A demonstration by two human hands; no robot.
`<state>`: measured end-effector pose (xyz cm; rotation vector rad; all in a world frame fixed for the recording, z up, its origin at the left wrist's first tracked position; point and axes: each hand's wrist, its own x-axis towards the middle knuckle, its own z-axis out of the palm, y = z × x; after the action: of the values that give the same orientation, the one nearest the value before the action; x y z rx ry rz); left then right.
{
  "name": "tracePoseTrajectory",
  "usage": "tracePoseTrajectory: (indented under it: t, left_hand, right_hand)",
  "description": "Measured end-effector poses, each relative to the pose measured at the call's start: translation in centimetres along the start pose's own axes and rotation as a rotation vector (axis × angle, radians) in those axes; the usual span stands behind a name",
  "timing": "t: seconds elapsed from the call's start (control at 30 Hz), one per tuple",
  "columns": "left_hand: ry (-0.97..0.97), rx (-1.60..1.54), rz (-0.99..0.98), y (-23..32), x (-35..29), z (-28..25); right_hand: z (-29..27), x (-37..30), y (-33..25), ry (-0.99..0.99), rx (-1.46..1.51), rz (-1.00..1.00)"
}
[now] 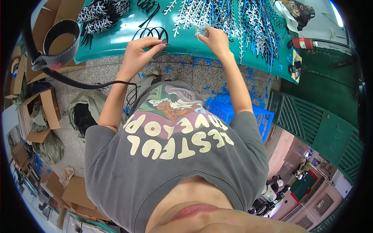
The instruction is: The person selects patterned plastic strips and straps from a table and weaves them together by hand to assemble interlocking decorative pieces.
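A small assembly workshop: a teal counter [116,39] heaped with white and blue plastic sprigs [233,19] and black cable loops [149,33], opened cardboard boxes [42,112] on a speckled floor [97,77], a blue crate [248,116], and a red fire extinguisher [303,43].

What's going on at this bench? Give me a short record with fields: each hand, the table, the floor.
Left hand: left hand pinches a thin black strip at the table edge
Right hand: right hand grips a small clear piece
Table: teal table strewn with blue and white branched plastic strips and black loops
Floor: blue crate; cardboard boxes
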<state>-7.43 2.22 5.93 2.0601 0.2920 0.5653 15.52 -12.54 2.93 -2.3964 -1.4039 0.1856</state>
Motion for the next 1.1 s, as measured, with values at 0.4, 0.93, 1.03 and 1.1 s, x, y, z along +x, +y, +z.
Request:
tracePoseTrajectory:
  t: [0.4, 0.93, 1.03, 1.1]
  left_hand:
    - [0.081, -0.421, -0.482, -2.9, -0.3, -0.2]
    - [0.065, -0.62, -0.554, -2.9, 0.4, 2.2]
    - [0.103, -0.637, -0.559, -2.6, 0.2, 3.9]
    - [0.134, -0.645, -0.556, -2.1, 0.2, 5.1]
  right_hand:
    - [13.4, 3.1, 5.7, -0.021, -0.349, 0.285]
    - [12.4, 0.8, 5.8, 0.051, -0.317, 0.393]
    - [11.0, -0.1, 5.6, 0.04, -0.194, 0.34]
    - [8.8, -1.1, 3.6, 0.169, 0.284, 0.2]
